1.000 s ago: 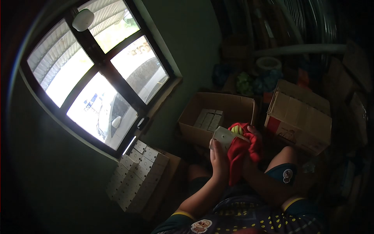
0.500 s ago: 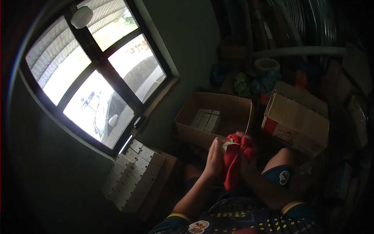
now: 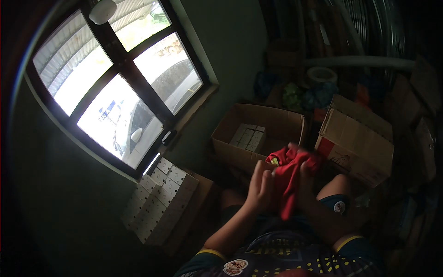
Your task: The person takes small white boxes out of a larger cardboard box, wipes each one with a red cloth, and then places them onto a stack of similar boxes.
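A red cloth (image 3: 287, 182) is bunched between my two hands, its lower end hanging down over my lap. My left hand (image 3: 261, 185) is closed at the cloth's left edge, with the thumb raised. On the other side, my right hand (image 3: 306, 182) grips the cloth, its fingers dark and partly blurred. A small yellow-green patch (image 3: 275, 161) shows at the upper left of the cloth. Whatever lies under the cloth is hidden. Just beyond my hands stands an open cardboard box (image 3: 230, 152) with several small white boxes (image 3: 249, 137) inside.
Stacked white boxes with dark dots (image 3: 159, 198) stand to the left beneath the window (image 3: 122, 60). A second cardboard box (image 3: 355, 138) is at the right. Behind it lie green bags (image 3: 293, 94), a white ring-shaped roll (image 3: 322, 75) and a long pale tube (image 3: 360, 61).
The red cloth has spread wider and now covers the small white box that showed between my hands. My right hand has moved slightly right. The view has shifted a little.
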Available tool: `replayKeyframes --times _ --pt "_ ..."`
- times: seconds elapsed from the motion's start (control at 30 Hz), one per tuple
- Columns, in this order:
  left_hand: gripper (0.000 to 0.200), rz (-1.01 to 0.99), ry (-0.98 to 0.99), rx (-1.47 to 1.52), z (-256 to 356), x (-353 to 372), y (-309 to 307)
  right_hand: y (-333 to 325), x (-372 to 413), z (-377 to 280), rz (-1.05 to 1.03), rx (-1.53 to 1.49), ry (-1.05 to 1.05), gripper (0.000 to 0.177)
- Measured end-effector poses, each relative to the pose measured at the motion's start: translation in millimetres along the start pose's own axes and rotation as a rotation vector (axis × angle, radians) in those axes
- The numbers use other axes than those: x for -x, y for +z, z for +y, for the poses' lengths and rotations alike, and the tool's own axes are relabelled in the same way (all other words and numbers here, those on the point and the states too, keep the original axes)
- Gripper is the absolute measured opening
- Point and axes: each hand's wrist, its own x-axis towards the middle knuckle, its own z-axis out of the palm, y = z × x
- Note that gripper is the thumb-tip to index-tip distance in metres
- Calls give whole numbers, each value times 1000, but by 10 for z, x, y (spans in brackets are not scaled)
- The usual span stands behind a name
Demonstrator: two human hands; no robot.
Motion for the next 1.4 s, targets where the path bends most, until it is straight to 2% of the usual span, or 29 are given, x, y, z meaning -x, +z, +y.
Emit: replayKeyframes --times 0.03,0.13,0.23,0.27,0.3,0.37,0.43,0.5,0.53,0.63,0.67,0.73,0.77,0.8,0.83,0.9,0.93,1.0,1.07,1.1,1.17,1.27,1.37,1.4 --pt "29 -11 128 -99 32 10 48 -66 -134 -19 22 22 -26 63" --pt "42 -23 104 -115 -71 70 81 -183 -290 -50 54 153 -170 62" --pt "42 64 91 -49 -51 -11 -30 73 53 -59 -80 104 -144 73" --pt "42 119 36 122 -62 -33 -36 57 140 -38 -156 200 -101 89" --pt "41 132 16 188 -47 -66 -60 27 169 -29 -178 332 -154 91" --pt "39 105 86 93 17 -104 -61 21 225 -77 -218 586 -254 95" --pt "34 160 17 184 -159 -71 11 10 146 -118 -202 424 -167 86" --pt "24 84 24 131 44 -35 51 -27 -4 -172 -229 331 -97 74" --pt "24 68 56 98 45 -17 61 27 -61 -285 -202 352 -77 53" --pt "21 17 76 156 -140 75 57 -57 -203 -373 -200 251 46 43" --pt "20 20 99 180 -72 84 76 -81 -186 -294 -150 216 74 50" --pt "17 25 102 157 -90 72 -26 19 -38 -156 -130 306 -68 60" --pt "19 92 92 247 42 9 -4 64 26 -121 -120 350 -139 65" --pt "20 142 24 248 124 -26 -64 77 56 -156 -232 561 -273 89" --pt "21 192 -46 251 191 -58 -134 99 97 -134 -240 540 -206 94" --pt "21 194 -46 329 218 -129 -150 162 141 -119 -255 499 -74 106" --pt "22 201 -62 346 180 -129 -151 105 93 -190 -308 633 -103 106" --pt "24 188 -131 310 143 -75 -129 83 -30 -239 -272 348 93 100" --pt "25 142 -65 279 14 -23 -36 106 -159 -318 -173 26 256 90" --pt "24 144 -18 248 -19 -5 10 111 -178 -346 -139 49 258 92" --pt "25 133 -48 304 -23 13 2 110 -209 -376 -75 97 258 95" --pt "26 165 -106 348 46 -44 -112 0 -20 -118 -318 523 -55 102" --pt "25 138 -150 323 31 -78 -187 8 110 -56 -260 452 8 109" --pt "24 114 -158 332 13 -69 -177 18 75 -174 -266 364 51 95"
